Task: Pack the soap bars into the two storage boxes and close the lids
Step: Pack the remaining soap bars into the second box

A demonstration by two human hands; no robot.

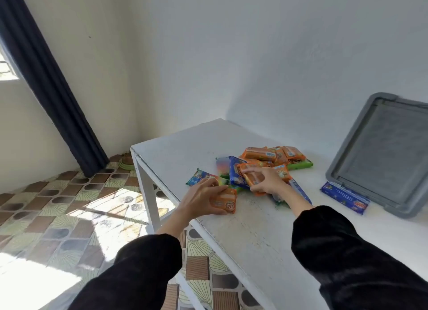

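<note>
A pile of wrapped soap bars (275, 158), orange, blue and green, lies on the white table (254, 235). My left hand (201, 199) grips one orange bar (225, 203) near the table's left edge. My right hand (266, 181) holds another orange bar (251, 179) at the front of the pile. A single blue bar (345, 197) lies apart to the right, against a grey lid (384, 154) that leans on the wall. No storage box is in view.
The table stands in a corner against white walls. A dark curtain (46, 82) hangs at the left over a patterned tile floor (69, 212). A blue bar (199, 176) lies just beyond my left hand.
</note>
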